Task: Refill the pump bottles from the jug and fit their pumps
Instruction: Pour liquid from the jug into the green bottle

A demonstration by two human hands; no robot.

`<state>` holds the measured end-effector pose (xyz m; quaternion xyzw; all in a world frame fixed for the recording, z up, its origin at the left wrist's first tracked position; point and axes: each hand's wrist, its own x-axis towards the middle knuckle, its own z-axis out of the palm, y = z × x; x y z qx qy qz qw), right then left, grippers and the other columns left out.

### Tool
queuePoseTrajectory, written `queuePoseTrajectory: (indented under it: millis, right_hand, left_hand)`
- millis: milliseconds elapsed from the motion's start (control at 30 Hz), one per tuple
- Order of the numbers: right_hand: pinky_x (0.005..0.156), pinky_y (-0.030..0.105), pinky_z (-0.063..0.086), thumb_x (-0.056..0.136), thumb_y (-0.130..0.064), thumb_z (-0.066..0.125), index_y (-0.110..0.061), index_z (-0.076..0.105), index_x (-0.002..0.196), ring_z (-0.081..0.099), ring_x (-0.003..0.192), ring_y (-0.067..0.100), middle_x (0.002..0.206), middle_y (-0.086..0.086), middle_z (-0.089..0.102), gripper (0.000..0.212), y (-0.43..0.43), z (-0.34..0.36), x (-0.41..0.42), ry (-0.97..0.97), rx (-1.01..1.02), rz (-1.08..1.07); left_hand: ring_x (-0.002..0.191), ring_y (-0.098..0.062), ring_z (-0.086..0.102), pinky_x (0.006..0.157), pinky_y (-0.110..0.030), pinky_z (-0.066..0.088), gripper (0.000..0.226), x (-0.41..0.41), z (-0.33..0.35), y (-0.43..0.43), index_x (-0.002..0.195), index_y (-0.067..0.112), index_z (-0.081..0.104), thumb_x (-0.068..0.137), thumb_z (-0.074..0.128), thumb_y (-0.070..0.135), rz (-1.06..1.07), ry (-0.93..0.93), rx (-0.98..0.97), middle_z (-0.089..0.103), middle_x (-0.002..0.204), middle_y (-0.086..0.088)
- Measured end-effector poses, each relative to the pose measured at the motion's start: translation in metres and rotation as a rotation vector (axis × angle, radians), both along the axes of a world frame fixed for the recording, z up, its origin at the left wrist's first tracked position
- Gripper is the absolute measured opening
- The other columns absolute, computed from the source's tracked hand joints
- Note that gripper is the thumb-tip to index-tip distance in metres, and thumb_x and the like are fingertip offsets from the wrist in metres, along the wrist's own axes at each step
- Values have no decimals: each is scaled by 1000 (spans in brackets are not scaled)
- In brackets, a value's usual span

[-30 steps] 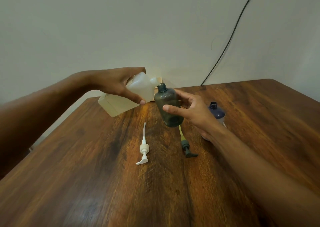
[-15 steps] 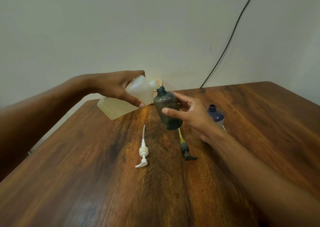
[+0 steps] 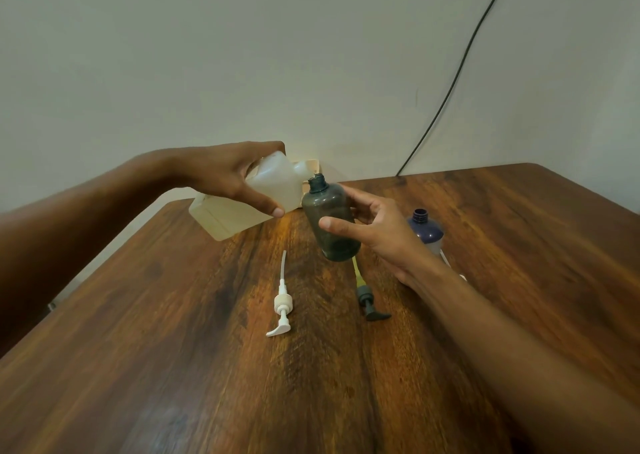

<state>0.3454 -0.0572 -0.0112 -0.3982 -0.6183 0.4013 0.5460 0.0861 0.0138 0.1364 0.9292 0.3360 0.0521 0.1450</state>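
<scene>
The jug (image 3: 242,214) shows only plain, milky plastic, and the grey bottle (image 3: 329,218) is smoky and see-through with nothing printed on the side facing me.

The left hand (image 3: 235,176) grips the jug from above, thumb down its near face and fingers over the top, and holds it off the table (image 3: 207,367) tipped spout-first to the right. The right hand (image 3: 377,235) clasps the grey bottle, thumb across the front and fingers round the back, and leans it left in the air. Its open neck sits just under the jug's spout; whether they touch I cannot tell.

Below the left grip a white pump (image 3: 282,306) lies flat. Below the right grip lies a grey pump (image 3: 367,301), its tube running under the held bottle. Just behind the right hand a blue bottle (image 3: 426,230) stands, uncapped.

Compared with half a second ago, both grips and the tilt of jug and bottle look unchanged.
</scene>
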Motion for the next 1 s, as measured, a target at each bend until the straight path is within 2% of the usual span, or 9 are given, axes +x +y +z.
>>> queuePoseTrajectory:
  millis: [200, 367, 533, 633, 800, 867, 1000]
  right_hand:
    - [91, 16, 57, 74, -45, 92, -60, 72, 121, 66, 120, -8, 129, -24, 74, 52, 2, 0, 0, 2, 5, -1]
    - [85, 7, 55, 81, -34, 92, -52, 70, 127, 66, 115, -14, 125, -27, 75, 53, 2, 0, 0, 5, 10, -3]
    - [83, 6, 54, 84, -29, 91, -47, 70, 130, 66, 113, -13, 125, -26, 75, 54, 2, 0, -3, -8, 8, -8]
    - [89, 13, 58, 80, -33, 92, -41, 70, 137, 68, 119, -6, 129, -20, 76, 61, 4, -1, -5, 19, 3, 5]
    - [109, 32, 57, 73, -37, 92, -25, 64, 147, 67, 132, 10, 138, -8, 74, 80, 7, 0, -10, 48, 6, 16]
    - [108, 34, 58, 73, -35, 92, -22, 63, 148, 68, 131, 12, 138, -6, 74, 81, 8, -1, -12, 61, 4, 18]
    - [100, 29, 61, 75, -30, 92, -21, 65, 144, 71, 126, 10, 132, -8, 77, 75, 11, -5, -14, 76, -4, 38]
  left_hand:
    - [104, -13, 66, 67, -22, 59, 68, -1, -4, -1, 126, 28, 49, 70, 80, 52, -4, -19, 18, 60, 117, 7]
    - [103, -12, 66, 68, -25, 60, 80, -2, -8, -6, 125, 29, 49, 62, 75, 70, 15, -49, 8, 61, 117, 7]
    - [102, -10, 66, 66, -20, 57, 66, -10, -17, -6, 125, 29, 50, 71, 80, 52, 31, -119, 3, 62, 117, 8]
    - [101, -9, 67, 66, -22, 58, 63, -16, -23, -5, 123, 29, 52, 73, 81, 51, 34, -165, -4, 62, 115, 9]
    - [104, -7, 66, 69, -23, 59, 65, -28, -43, -1, 127, 29, 49, 75, 81, 50, 32, -259, -28, 60, 118, 9]
    - [107, -5, 64, 73, -22, 60, 70, -33, -54, 0, 130, 31, 47, 73, 79, 58, 41, -296, -38, 58, 119, 13]
    - [108, -6, 65, 76, -24, 61, 69, -45, -72, 2, 128, 34, 48, 72, 78, 61, 82, -420, -106, 59, 116, 19]
